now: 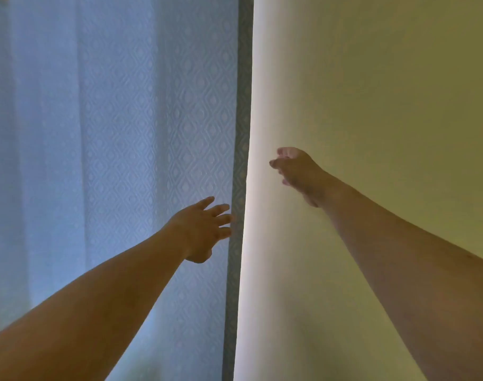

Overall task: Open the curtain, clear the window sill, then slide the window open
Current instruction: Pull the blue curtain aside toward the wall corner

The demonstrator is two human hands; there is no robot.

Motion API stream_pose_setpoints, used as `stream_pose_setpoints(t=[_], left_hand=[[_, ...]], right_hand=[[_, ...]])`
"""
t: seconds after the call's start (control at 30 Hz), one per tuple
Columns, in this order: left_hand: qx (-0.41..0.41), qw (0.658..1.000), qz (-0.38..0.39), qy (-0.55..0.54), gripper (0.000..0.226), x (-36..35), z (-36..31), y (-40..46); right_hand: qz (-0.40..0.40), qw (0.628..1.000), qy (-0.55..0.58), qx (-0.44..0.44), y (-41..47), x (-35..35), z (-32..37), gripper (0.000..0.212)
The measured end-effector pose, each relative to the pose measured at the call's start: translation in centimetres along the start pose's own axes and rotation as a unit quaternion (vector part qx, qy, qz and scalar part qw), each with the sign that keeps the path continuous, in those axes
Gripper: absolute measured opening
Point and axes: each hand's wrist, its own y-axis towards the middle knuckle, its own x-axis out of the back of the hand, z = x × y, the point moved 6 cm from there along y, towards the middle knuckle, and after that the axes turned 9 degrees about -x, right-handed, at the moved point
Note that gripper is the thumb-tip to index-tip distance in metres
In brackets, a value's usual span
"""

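Observation:
A pale blue curtain [111, 133] with a woven diamond pattern hangs closed over the left half of the view, lit from behind. Its darker hemmed edge [241, 160] runs top to bottom at the centre. My left hand [204, 229] reaches forward with fingers spread, fingertips at that hem, holding nothing. My right hand [295, 171] is stretched out higher up, fingers loosely apart, in front of the wall just right of the hem. The window and its sill are hidden behind the curtain.
A plain cream wall [386, 105] fills the right half, brighter along the strip beside the curtain edge. Both forearms cross the lower part of the view.

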Motion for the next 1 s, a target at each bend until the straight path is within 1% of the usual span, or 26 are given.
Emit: stream_pose_setpoints(t=[0.03, 0.1, 0.13, 0.27, 0.43, 0.53, 0.6, 0.63, 0.7, 0.77, 0.87, 0.93, 1.0], left_hand=[[-0.008, 1.0, 0.008, 0.02, 0.061, -0.4, 0.3, 0.3], [-0.014, 1.0, 0.004, 0.027, 0.06, -1.1, 1.0, 0.8], [-0.026, 0.999, 0.008, 0.036, 0.06, -2.3, 1.5, 1.4], [-0.067, 0.993, 0.022, 0.093, 0.063, -3.2, 1.8, 1.8], [-0.08, 0.99, 0.03, 0.109, 0.06, -5.6, 3.0, 1.0], [-0.084, 0.992, -0.01, 0.091, 0.06, -6.6, 4.7, -0.6], [-0.088, 0.99, -0.074, 0.083, 0.058, -6.6, 5.8, -1.7], [-0.078, 0.988, -0.102, 0.083, 0.056, -6.5, 6.5, -2.2], [-0.024, 0.984, -0.161, 0.078, 0.052, -6.5, 8.3, -3.1], [0.058, 0.969, -0.229, 0.068, 0.046, -6.4, 10.4, -3.9], [0.176, 0.935, -0.304, 0.058, 0.044, -6.4, 12.9, -4.8], [0.273, 0.905, -0.323, 0.037, 0.051, -6.6, 14.4, -5.3], [0.358, 0.87, -0.339, -0.005, 0.059, -6.8, 15.8, -5.8]], right_hand=[[0.003, 1.0, 0.005, 0.005, 0.9, -0.4, 0.2, 0.057], [0.006, 1.0, 0.004, 0.013, 2.1, -1.0, 0.5, 0.057], [0.009, 1.0, 0.012, 0.015, 3.5, -1.9, 0.4, 0.057], [0.009, 0.999, 0.027, 0.018, 4.7, -2.7, 1.4, 0.059], [0.019, 0.998, 0.05, 0.015, 6.9, -5.0, 2.3, 0.059], [0.03, 0.998, 0.05, 0.025, 8.2, -7.6, 3.4, 0.062], [0.047, 0.997, 0.055, 0.029, 9.1, -9.6, 4.2, 0.058], [0.056, 0.996, 0.061, 0.032, 9.5, -10.6, 4.5, 0.053], [0.067, 0.994, 0.081, 0.034, 10.5, -12.4, 5.1, 0.039], [0.081, 0.992, 0.091, 0.038, 11.6, -14.2, 5.6, 0.043], [0.092, 0.989, 0.098, 0.058, 12.8, -15.9, 6.2, 0.043], [0.096, 0.985, 0.127, 0.058, 14.1, -16.6, 6.5, 0.045], [0.101, 0.982, 0.151, 0.057, 15.2, -17.0, 6.7, 0.046]])
